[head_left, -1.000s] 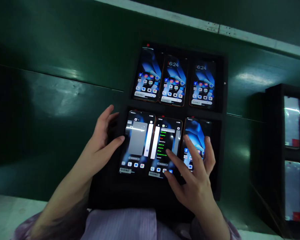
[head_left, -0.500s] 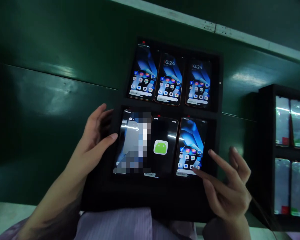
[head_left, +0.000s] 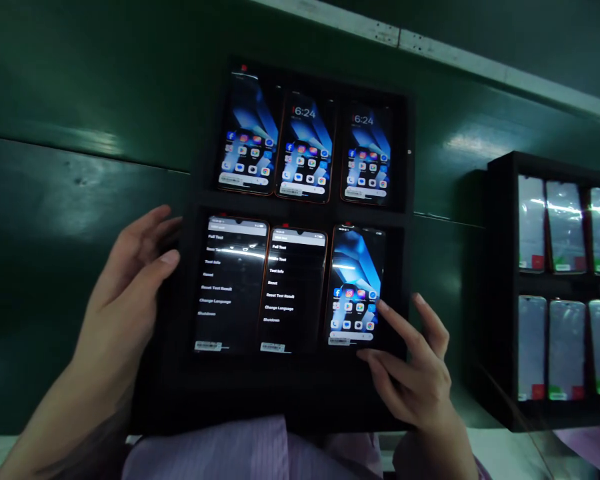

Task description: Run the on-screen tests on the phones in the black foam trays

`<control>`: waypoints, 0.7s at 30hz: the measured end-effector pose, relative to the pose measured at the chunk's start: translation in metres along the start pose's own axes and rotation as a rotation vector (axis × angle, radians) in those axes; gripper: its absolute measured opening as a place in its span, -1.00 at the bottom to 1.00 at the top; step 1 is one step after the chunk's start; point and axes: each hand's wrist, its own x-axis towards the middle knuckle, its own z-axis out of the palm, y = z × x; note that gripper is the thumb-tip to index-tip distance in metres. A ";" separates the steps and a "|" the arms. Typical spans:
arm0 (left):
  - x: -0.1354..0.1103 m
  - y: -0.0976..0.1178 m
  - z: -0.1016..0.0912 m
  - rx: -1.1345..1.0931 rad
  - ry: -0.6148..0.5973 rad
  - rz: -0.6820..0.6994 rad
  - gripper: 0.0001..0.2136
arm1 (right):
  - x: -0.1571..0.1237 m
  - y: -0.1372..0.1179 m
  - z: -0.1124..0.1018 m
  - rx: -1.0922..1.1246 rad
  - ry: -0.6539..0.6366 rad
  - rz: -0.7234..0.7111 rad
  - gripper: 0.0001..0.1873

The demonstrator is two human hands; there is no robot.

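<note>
A black foam tray [head_left: 275, 383] holds several phones in two rows, all lit. My left hand [head_left: 125, 280] lies against the tray's left side, thumb near the rim and fingers stretched out, some of them partly hidden. Over the lower right phone [head_left: 356, 267], which displays a blue home screen, my right hand [head_left: 415, 373] is open with fingers apart. One fingertip is at the right edge of that screen; another is near its bottom edge. The lower left phone [head_left: 230, 287] and the lower middle phone [head_left: 295, 293] show black test menus. Home-screen icons fill the upper left phone [head_left: 247, 133].
To the right stands a second black tray [head_left: 500, 280] with several phones, their screens grey and marked with red and green stickers. Both trays are on a green tabletop [head_left: 80, 180]. A pale strip [head_left: 330, 17] crosses the far side.
The lower left and lower middle phones have switched to test menus; the middle one showed a green robot icon. My right fingertips have shifted over the lower right phone. The whole view has slid left.
</note>
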 end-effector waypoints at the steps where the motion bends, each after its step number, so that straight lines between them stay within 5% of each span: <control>1: 0.000 0.000 0.001 0.008 -0.002 -0.004 -0.64 | 0.000 0.001 0.000 0.000 0.008 0.008 -0.73; 12: 0.014 -0.012 -0.001 -0.050 0.055 0.096 -0.55 | 0.003 0.015 0.002 -0.062 0.067 0.075 -0.75; 21: 0.015 -0.002 0.012 -0.037 0.177 0.025 -0.54 | 0.038 0.017 -0.001 0.059 -0.013 -0.095 -0.77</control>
